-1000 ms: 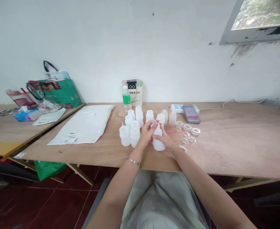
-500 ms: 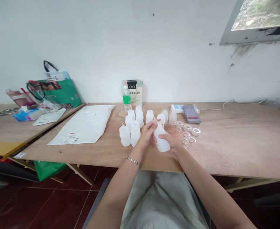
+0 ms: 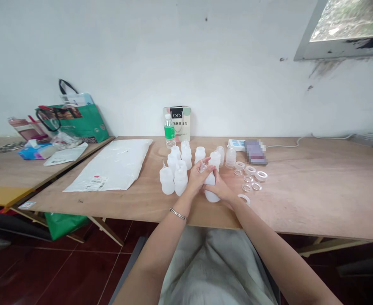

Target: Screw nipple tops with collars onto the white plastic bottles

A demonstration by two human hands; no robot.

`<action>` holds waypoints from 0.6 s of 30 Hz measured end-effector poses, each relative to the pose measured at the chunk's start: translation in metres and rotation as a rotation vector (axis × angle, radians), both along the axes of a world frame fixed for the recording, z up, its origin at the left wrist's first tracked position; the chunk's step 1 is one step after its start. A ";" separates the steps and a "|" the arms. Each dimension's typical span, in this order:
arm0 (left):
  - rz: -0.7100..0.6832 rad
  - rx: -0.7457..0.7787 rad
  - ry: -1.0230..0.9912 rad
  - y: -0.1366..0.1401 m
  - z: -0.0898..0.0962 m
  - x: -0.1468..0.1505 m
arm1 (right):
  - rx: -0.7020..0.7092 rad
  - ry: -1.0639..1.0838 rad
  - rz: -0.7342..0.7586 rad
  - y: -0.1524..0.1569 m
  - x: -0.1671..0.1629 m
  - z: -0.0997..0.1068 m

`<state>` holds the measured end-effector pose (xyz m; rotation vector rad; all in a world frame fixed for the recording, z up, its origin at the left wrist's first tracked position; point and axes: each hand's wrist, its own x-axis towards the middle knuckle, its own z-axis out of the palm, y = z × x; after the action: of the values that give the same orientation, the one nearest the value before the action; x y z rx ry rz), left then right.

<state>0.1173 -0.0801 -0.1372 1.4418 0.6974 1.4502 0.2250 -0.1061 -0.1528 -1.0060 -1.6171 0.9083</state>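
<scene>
My right hand (image 3: 222, 189) grips a white plastic squeeze bottle (image 3: 210, 193) by its body, just above the plywood table (image 3: 300, 199). The fingers of my left hand (image 3: 196, 180) pinch the small clear nozzle cap (image 3: 203, 167) at the bottle's top. Several more white bottles (image 3: 180, 169) stand in a cluster just left of and behind my hands. Clear plastic rings (image 3: 250, 176) lie scattered to the right of my hands, one (image 3: 244, 198) close by my right wrist.
A green-labelled water bottle (image 3: 169, 132) and a small paper bag (image 3: 177, 123) stand at the wall. A white plastic mailer (image 3: 113, 165) lies left. A blurred dark object (image 3: 255, 152) and white box sit right. A second table (image 3: 11, 173) carries a green bag (image 3: 75, 118).
The bottle had tilted to the right in my right hand and now stands upright again. My left fingers stay on the nozzle cap.
</scene>
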 end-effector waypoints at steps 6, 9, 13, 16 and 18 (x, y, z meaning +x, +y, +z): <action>0.148 0.210 -0.018 -0.004 0.000 0.000 | 0.055 -0.045 -0.120 0.005 -0.001 -0.005; 0.269 0.335 -0.010 -0.006 -0.003 -0.001 | 0.107 -0.069 -0.245 0.009 0.001 -0.007; 0.367 0.430 0.029 -0.008 -0.007 -0.003 | 0.190 -0.090 -0.485 0.013 0.008 -0.010; 0.424 0.455 0.044 -0.009 -0.006 -0.005 | 0.225 -0.091 -0.672 0.018 0.017 -0.015; 0.445 0.459 0.055 -0.010 -0.005 -0.005 | 0.234 -0.121 -0.694 0.025 0.024 -0.019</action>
<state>0.1123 -0.0897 -0.1418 1.7510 0.7870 2.0180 0.2493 -0.0807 -0.1721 -1.3433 -1.2847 0.1880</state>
